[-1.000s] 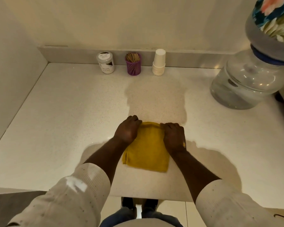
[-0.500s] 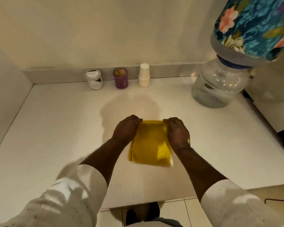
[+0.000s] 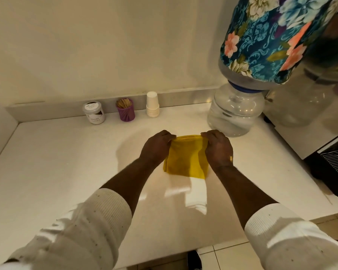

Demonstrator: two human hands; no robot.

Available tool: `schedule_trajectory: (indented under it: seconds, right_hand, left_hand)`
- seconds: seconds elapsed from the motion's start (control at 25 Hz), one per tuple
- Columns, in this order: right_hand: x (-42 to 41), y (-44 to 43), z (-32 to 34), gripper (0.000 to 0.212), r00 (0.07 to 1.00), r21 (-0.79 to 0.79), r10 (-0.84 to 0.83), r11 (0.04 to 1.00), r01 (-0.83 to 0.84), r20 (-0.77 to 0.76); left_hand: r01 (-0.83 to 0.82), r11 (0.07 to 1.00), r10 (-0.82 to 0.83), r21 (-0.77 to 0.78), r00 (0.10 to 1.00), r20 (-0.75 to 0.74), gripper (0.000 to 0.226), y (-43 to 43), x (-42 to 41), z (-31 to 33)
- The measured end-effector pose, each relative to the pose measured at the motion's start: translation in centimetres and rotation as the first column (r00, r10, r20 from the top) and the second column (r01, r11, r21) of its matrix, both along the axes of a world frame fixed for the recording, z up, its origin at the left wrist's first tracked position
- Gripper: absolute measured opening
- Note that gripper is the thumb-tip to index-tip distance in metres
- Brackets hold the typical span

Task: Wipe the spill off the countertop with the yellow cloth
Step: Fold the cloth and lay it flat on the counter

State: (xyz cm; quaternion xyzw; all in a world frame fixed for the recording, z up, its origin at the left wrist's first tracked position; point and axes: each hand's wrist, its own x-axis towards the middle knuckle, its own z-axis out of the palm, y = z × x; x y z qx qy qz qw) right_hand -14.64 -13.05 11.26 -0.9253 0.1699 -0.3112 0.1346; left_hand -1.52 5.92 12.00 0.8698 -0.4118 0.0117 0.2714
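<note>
My left hand (image 3: pixel 157 148) and right hand (image 3: pixel 219 148) each pinch a far corner of the folded yellow cloth (image 3: pixel 186 160). It lies between them on the countertop (image 3: pixel 57 162).

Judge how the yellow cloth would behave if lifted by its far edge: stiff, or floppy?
Probably floppy: the yellow cloth is folded in soft layers that bunch where the left hand and right hand pinch it. Likely light, since fingertips alone grip it. It may unfold when raised, as nothing pins the layers.
</note>
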Motion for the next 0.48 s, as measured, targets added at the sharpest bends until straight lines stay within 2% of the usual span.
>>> schedule_trajectory:
  seconds: [0.2,0.36,0.48]
  right_hand:
    - [2.2,-4.0,-1.9,0.049,0.999,0.067,0.048,0.997,-0.047,-0.019]
    - [4.9,-6.6,-3.7,0.045,0.992,0.084,0.125,0.989,-0.123,-0.019]
    - [7.1,-7.5,-5.2,0.054,0.978,0.142,0.189,0.974,-0.175,-0.086]
  left_hand:
    - [-0.085,0.995,0.086,0.050,0.996,-0.026,0.032,-3.6,0.6,-2.1]
    - [-0.188,0.980,0.193,0.072,0.979,-0.070,0.032,-5.6,1.7,-3.7]
    - [-0.240,0.965,0.251,0.108,0.962,-0.107,0.033,-6.5,2.6,-5.3]
